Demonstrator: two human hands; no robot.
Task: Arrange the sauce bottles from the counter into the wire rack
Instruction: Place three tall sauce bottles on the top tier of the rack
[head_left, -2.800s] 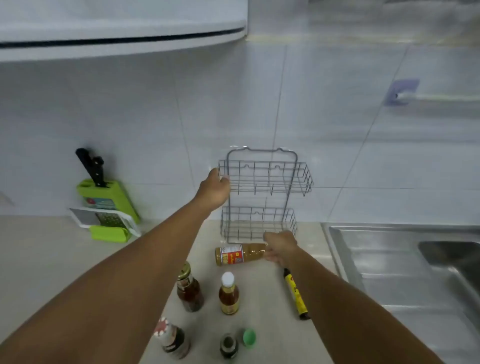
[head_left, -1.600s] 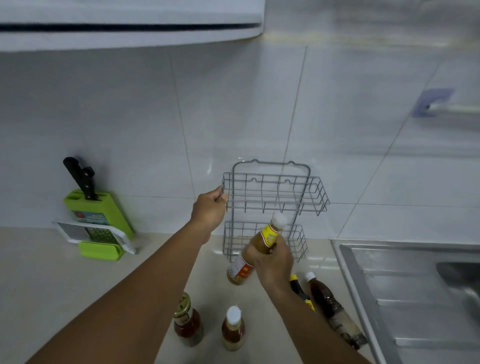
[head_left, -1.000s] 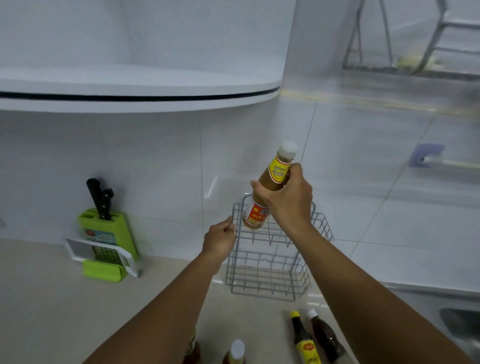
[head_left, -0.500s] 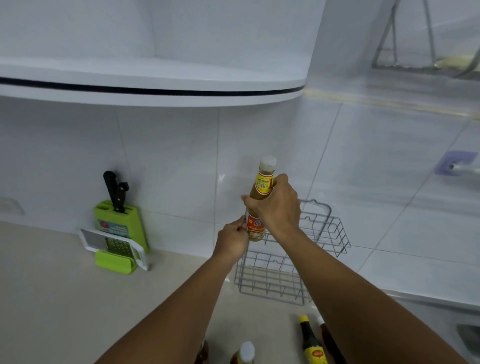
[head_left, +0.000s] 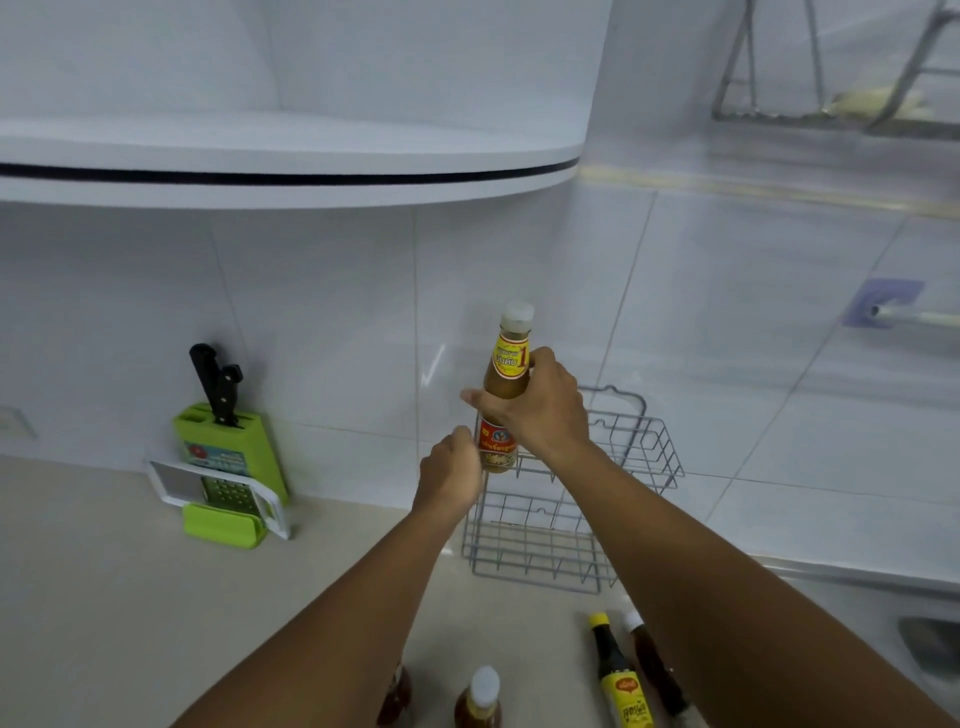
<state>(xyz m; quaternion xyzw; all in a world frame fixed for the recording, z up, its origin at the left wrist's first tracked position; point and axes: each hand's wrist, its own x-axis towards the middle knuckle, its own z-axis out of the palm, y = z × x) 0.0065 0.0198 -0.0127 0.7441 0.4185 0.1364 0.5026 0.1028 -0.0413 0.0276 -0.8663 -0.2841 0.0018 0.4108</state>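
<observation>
Head view: right hand grips glass bottle mid-body; likely heavy, slippery, breakable. Left hand clenched on rack.

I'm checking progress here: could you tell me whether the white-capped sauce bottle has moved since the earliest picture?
Yes. The sauce bottle then lay on the counter before the wire rack; the right hand now holds it upright at the rack's upper tier.

Upright sauce bottle over wire rack

Large red "1" on held sauce bottle neck label, other print unreadable
</observation>
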